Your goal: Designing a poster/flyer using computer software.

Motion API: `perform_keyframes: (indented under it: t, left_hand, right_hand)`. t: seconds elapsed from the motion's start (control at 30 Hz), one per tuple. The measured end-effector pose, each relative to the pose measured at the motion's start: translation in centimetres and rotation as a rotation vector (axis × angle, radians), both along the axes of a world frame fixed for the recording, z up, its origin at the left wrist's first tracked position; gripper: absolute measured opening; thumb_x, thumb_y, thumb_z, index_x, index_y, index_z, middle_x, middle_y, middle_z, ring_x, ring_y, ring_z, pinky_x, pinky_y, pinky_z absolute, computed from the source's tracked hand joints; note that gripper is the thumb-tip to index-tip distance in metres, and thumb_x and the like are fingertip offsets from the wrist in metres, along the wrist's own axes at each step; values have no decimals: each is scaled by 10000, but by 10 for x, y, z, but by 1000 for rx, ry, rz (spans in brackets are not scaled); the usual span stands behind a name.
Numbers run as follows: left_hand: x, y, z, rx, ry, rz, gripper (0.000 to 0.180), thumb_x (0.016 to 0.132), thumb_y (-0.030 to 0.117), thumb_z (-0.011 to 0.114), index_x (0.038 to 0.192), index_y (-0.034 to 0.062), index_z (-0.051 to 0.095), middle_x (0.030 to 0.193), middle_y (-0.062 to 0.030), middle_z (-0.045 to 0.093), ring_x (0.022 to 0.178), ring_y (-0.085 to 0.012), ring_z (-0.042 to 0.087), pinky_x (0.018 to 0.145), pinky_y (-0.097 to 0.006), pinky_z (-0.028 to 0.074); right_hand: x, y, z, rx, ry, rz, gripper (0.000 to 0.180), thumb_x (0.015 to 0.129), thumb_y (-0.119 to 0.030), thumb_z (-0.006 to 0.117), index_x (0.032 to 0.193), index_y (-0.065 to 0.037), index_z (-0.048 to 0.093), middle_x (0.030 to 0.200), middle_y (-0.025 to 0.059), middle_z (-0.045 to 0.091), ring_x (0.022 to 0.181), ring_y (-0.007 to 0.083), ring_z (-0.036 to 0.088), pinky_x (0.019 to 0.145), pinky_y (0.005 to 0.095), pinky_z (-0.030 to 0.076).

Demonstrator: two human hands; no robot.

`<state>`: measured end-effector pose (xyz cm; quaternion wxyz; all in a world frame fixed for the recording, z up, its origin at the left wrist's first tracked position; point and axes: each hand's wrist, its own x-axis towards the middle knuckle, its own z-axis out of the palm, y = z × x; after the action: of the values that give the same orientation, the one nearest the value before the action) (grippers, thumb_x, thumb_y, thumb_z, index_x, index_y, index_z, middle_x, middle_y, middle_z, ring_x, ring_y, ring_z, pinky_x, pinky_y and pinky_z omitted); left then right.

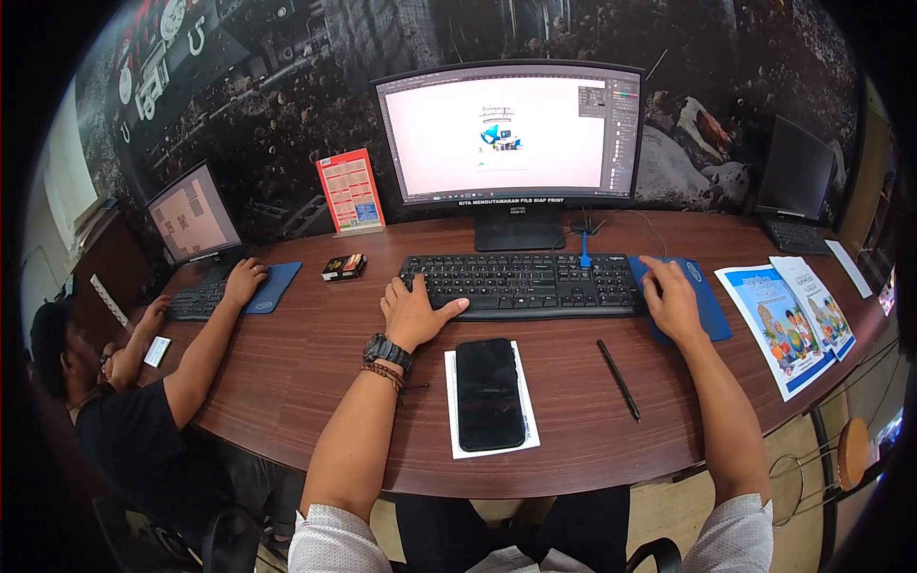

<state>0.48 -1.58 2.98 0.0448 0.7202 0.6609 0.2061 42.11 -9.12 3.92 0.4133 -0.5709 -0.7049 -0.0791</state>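
Head view, keyboard [521, 284] lying left-right, left hand [415, 310] on it

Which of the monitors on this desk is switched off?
The small monitor at the far right end of the desk: its screen is dark, while the big centre monitor and the co-worker's left monitor are lit.

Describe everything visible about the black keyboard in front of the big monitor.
The keyboard is black, full-width with a number pad, seemingly plastic. It lies flat on the brown wooden desk, just before the monitor's stand. The left hand rests on its left end, thumb along the front edge. Its right end meets the blue mouse pad.
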Motion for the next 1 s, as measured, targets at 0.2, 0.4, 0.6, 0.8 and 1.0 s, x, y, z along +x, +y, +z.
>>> perform_keyframes:
  t: [0.2,0.4,0.6,0.8,1.0]
  left_hand:
    - [1,2,-2,-1,-3,7,1140,746,794,629,1443,-77,394,1467,-400,296,1402,-505,254,1153,-569,178]
    - [1,1,0,-2,3,11,1136,745,792,632,1437,-79,402,1462,-397,304,1392,-502,266,1149,-568,182]
    - [2,-1,1,3,14,21,1121,750,789,631,1433,-74,414,1457,-385,318,1391,-496,269,1149,-555,196]
    - [2,-1,-1,10,29,26,1114,751,789,630,1433,-67,419,1446,-369,341,1394,-492,276,1152,-537,215]
    - [2,0,-2,20,34,26,1107,753,789,628,1429,-64,425,1444,-366,344,1391,-491,283,1148,-544,217]
  right_hand:
    - [30,11,-17,-57,45,-230,439,826,-215,692,1229,-52,628,1198,151,570,1092,371,591,951,442,472]
    - [28,11,-14,-133,66,-237,392,815,-214,683,1171,-49,666,1189,142,577,1088,357,604,927,430,491]
    - [25,8,-12,-142,72,-239,368,812,-210,682,1149,-61,670,1173,137,577,1077,352,610,919,430,495]
    - [28,10,-15,-132,72,-232,364,808,-204,684,1143,-61,664,1169,133,575,1079,349,606,917,423,493]
    - [29,10,-15,-137,76,-228,365,811,-204,687,1146,-62,660,1167,134,571,1081,348,603,921,425,490]
